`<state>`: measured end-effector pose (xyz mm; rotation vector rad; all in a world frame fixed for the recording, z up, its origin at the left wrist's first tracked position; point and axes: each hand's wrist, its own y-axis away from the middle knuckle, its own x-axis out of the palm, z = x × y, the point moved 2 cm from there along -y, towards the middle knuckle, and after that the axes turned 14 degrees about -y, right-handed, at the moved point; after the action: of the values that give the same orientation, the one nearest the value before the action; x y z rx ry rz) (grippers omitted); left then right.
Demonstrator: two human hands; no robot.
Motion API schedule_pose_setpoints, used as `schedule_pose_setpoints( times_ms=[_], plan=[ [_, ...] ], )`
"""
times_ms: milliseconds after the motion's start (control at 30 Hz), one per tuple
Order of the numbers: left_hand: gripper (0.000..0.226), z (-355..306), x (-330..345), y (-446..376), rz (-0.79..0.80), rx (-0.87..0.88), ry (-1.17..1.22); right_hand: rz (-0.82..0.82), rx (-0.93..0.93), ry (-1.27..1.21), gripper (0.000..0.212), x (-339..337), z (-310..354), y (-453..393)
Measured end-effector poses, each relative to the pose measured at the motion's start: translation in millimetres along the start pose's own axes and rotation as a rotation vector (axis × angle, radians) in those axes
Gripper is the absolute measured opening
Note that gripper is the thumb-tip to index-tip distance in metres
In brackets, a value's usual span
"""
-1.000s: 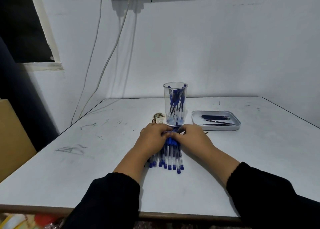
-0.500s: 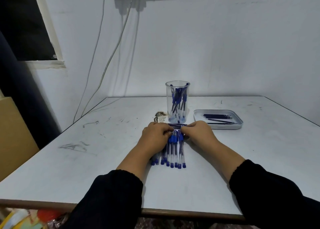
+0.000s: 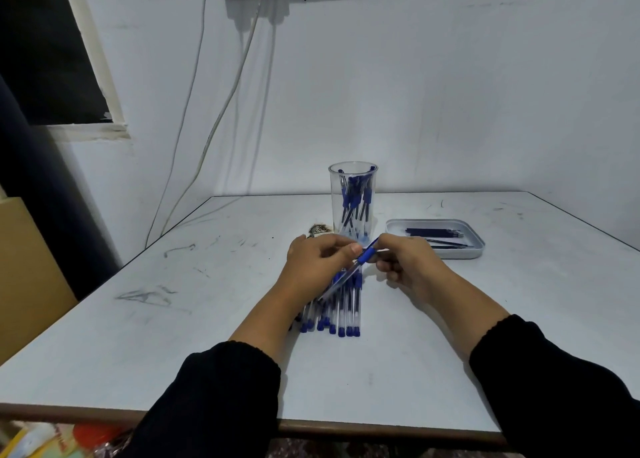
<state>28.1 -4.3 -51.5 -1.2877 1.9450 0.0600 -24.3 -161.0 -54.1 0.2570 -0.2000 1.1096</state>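
Observation:
A row of several clear pens with blue caps (image 3: pixel 341 310) lies on the white table (image 3: pixel 207 336), in front of me. Above the row, one blue-capped pen (image 3: pixel 363 258) is lifted at a slant. My left hand (image 3: pixel 315 267) holds its barrel, thumb on top. My right hand (image 3: pixel 408 263) pinches the capped end with curled fingers. Behind the hands stands a clear cup (image 3: pixel 353 199) holding more blue pens.
A shallow white tray (image 3: pixel 460 250) with dark refills sits to the right of the cup. A small patterned object (image 3: pixel 318 230) lies left of the cup. Cables hang down the wall at the back left. A cardboard box stands left of the table.
Both hands rose from the row of pens, lifting one pen out between them. The row stays on the table.

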Motion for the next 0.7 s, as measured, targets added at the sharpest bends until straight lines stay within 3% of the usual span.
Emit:
schedule_pose_setpoints(
  times_ms=[267,367,500,700],
  plan=[
    [0.022,-0.7,-2.7,0.0,-0.099,0.026,-0.217,0.119,0.016,-0.052,0.01,-2.8,5.3,-2.2],
    [0.018,-1.0,-4.8,0.6,-0.14,0.117,-0.379,0.142,0.009,-0.02,0.012,-9.1,7.9,-5.0],
    [0.016,0.9,-4.1,0.8,-0.202,0.309,-0.7,0.199,-0.018,0.108,0.01,-19.2,11.7,-6.2],
    [0.031,-1.6,1.5,1.8,-0.21,0.37,-0.768,0.251,-0.097,0.382,0.011,-21.8,16.5,-0.8]
  ],
)
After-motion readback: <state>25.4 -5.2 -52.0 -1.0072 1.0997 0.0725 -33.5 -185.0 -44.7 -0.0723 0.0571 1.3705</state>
